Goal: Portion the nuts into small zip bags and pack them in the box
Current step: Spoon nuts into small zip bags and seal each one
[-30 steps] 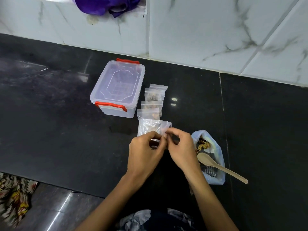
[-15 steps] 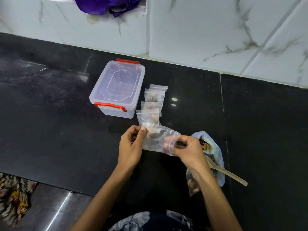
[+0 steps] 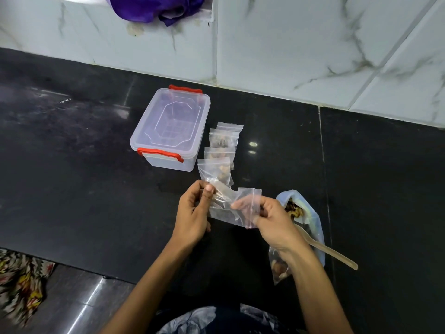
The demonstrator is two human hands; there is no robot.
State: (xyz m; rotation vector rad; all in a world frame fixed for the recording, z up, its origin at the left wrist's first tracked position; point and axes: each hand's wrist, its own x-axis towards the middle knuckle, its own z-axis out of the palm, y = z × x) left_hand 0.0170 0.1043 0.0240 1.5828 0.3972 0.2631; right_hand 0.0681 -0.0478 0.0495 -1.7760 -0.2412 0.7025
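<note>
Black polished stone forms the table (image 3: 72,179), backed by white marble-veined wall tiles (image 3: 289,44) with a purple cloth (image 3: 156,8) hanging at twelve o'clock. At eleven o'clock from the hands sits the clear plastic box (image 3: 171,128), its lid on and red clips at both ends. Just beside the box, at its three o'clock, a short row of filled small zip bags (image 3: 222,150) lies overlapping on the table, brown nuts showing through the film. Below the row, the left hand (image 3: 192,213) pinches one end of a clear zip bag (image 3: 231,206) between thumb and curled fingers, while the right hand (image 3: 269,218) pinches the opposite, zip-strip end, the bag stretched between them above the table. At four o'clock from the right hand a larger, pale blue-tinted bag of nuts (image 3: 313,225) lies open, with a wooden spoon (image 3: 332,251) resting in it, handle pointing to four o'clock. A patterned fabric (image 3: 21,280) shows at eight o'clock, off the table edge.
</note>
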